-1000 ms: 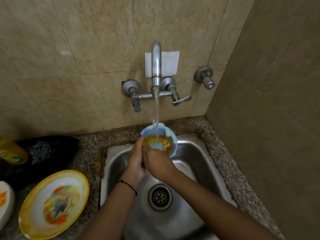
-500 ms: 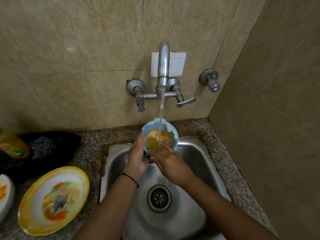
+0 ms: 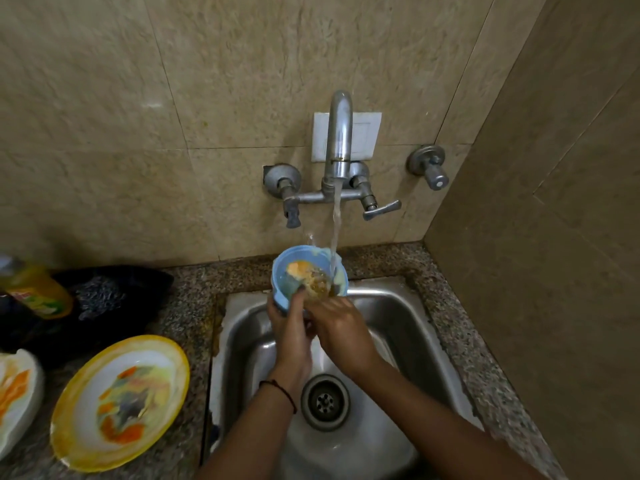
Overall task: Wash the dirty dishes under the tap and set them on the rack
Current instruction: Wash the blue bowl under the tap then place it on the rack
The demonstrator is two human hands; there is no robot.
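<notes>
Mid-rinse on the blue bowl (image 3: 282,273), held up over the 12 o'clock end of the sink (image 3: 408,306), right under the tap (image 3: 339,133). Gripped from its 7 o'clock side by the left hand (image 3: 288,327), with the fingers curled round the outer wall and what looks like the thumb hooked over the rim. Right hand (image 3: 343,327) in from 5 o'clock, fingers (image 3: 325,306) stretched out close together into the bowl and holding nothing. Tips lost in the murky water, so can't tell the exact spot getting rubbed.

Changed since a second ago: no more dead-centre hit from the stream (image 3: 335,230), now landing around 3 o'clock on the rim, with a little splash up at 12. Bowl tipped further sideways too. Orange muck (image 3: 299,268) no longer one big brown puddle, just a patch near the back wall plus cloudy water. Loosening up nicely then, but not clean yet, going by the yellowish smears on the right of the rim. Probably needs another swirl and a dump-out first.

Plenty left after that:
- Yellow-rimmed plate (image 3: 119,400) with orange smears, on the surface (image 3: 194,299) at 9 o'clock of the sink.
- Streaked white plate (image 3: 17,393) beyond it at the frame edge.
- Soap bottle (image 3: 38,292) and a dark cloth (image 3: 114,292) up at 10 o'clock.

No rack anywhere in view, so no clue about the drop-off spot.
</notes>
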